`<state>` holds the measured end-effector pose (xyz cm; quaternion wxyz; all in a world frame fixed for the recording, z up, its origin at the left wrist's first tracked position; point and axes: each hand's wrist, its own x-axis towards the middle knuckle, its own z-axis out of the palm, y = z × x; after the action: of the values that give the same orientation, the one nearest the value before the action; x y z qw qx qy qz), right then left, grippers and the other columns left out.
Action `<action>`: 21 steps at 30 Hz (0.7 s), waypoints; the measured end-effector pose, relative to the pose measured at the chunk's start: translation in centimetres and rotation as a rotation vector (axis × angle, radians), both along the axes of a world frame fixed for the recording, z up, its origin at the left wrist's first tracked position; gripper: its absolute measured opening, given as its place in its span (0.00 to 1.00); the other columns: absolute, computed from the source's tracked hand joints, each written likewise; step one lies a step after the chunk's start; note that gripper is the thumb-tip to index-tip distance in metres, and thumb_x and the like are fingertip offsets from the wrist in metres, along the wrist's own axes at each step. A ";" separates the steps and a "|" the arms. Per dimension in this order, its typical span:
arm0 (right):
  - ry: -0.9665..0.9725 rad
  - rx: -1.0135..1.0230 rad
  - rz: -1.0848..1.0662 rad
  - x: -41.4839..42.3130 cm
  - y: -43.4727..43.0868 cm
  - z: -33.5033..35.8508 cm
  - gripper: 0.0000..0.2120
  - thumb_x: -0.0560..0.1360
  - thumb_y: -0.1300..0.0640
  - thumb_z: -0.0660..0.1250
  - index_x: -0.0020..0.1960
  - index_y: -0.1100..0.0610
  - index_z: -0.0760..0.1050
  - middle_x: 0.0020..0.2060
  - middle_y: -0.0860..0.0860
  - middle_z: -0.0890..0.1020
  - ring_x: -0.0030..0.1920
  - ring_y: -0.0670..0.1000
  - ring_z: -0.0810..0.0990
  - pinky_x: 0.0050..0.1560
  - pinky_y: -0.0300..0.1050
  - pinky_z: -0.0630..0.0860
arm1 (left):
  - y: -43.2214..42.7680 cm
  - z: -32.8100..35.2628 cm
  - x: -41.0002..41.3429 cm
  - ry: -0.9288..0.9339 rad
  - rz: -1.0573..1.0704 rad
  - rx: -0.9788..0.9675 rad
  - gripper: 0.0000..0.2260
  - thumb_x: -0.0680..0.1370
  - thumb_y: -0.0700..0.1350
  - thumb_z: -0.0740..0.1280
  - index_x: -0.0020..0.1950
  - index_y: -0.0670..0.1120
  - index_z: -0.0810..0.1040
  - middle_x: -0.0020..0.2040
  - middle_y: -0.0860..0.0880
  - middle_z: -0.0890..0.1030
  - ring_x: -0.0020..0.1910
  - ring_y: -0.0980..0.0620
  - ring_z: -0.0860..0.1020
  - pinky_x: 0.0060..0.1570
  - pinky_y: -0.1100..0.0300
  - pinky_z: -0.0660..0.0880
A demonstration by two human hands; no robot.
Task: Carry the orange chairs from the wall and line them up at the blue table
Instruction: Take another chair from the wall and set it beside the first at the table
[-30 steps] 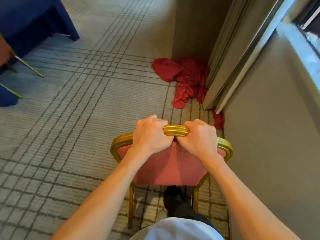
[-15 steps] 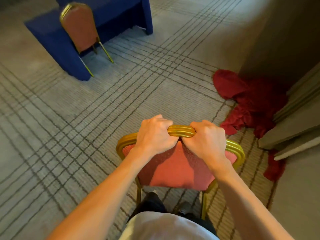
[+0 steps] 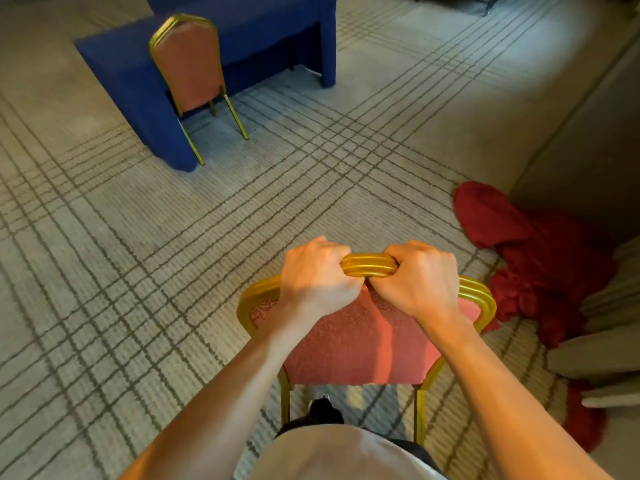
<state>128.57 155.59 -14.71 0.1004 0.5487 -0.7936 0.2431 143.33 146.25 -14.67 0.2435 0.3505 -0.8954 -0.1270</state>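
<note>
An orange chair (image 3: pixel 360 344) with a gold frame stands right in front of me, its back towards me. My left hand (image 3: pixel 315 275) and my right hand (image 3: pixel 420 278) both grip the gold top rail of its back, side by side. Far ahead at the upper left stands the blue table (image 3: pixel 249 32), draped in blue cloth. A second orange chair (image 3: pixel 188 65) is tucked against the table's near side, tilted, its gold legs on the carpet.
A heap of red cloth (image 3: pixel 533 258) lies on the carpet at the right, beside grey curtain folds (image 3: pixel 602 355) and a wall. Patterned grey carpet (image 3: pixel 173 271) stretches between me and the table. My dark shoe (image 3: pixel 323 410) shows under the chair.
The view has swung left: the blue table and the second chair have come into full sight, and the red cloth has shifted to the right. Both hands keep their grip on the chair's rail.
</note>
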 end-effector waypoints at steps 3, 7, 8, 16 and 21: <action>0.038 -0.024 -0.004 -1.0 -4.1 0.6 0.16 0.65 0.49 0.71 0.25 0.54 0.69 0.22 0.48 0.74 0.25 0.54 0.75 0.30 0.39 0.60 | -4.1 0.5 -1.1 0.029 -0.024 -0.040 0.18 0.65 0.50 0.73 0.29 0.51 0.62 0.27 0.56 0.63 0.31 0.47 0.75 0.30 0.61 0.58; 0.008 -0.024 0.016 -2.3 -8.5 0.7 0.17 0.67 0.45 0.66 0.26 0.53 0.71 0.23 0.47 0.74 0.26 0.53 0.75 0.30 0.39 0.61 | -8.7 0.5 -2.1 0.040 -0.056 -0.055 0.17 0.65 0.49 0.74 0.29 0.50 0.65 0.28 0.55 0.66 0.31 0.49 0.73 0.29 0.60 0.63; -0.004 -0.013 0.024 -2.8 -9.7 0.6 0.16 0.67 0.44 0.66 0.26 0.53 0.71 0.23 0.47 0.75 0.26 0.53 0.75 0.30 0.39 0.62 | -10.0 0.4 -2.5 0.036 -0.056 -0.037 0.16 0.66 0.49 0.74 0.29 0.50 0.66 0.28 0.55 0.67 0.31 0.50 0.73 0.29 0.59 0.65; -0.054 0.075 0.090 -7.9 -19.9 -1.1 0.17 0.67 0.45 0.71 0.28 0.50 0.69 0.26 0.48 0.75 0.28 0.54 0.75 0.31 0.42 0.66 | -19.4 -0.8 -6.8 -0.002 -0.011 0.018 0.17 0.66 0.48 0.74 0.29 0.52 0.64 0.28 0.57 0.68 0.30 0.53 0.71 0.29 0.60 0.62; -0.033 0.092 0.140 -12.0 -27.5 -1.2 0.16 0.68 0.43 0.73 0.30 0.52 0.74 0.28 0.50 0.78 0.30 0.57 0.78 0.33 0.45 0.72 | -25.5 -0.1 -10.5 -0.047 0.088 0.044 0.14 0.67 0.49 0.72 0.29 0.49 0.67 0.27 0.55 0.71 0.30 0.52 0.71 0.29 0.58 0.64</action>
<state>116.60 128.14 -15.89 0.0445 0.6029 -0.7651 0.2217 132.81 120.74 -14.78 0.2201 0.3978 -0.8814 -0.1278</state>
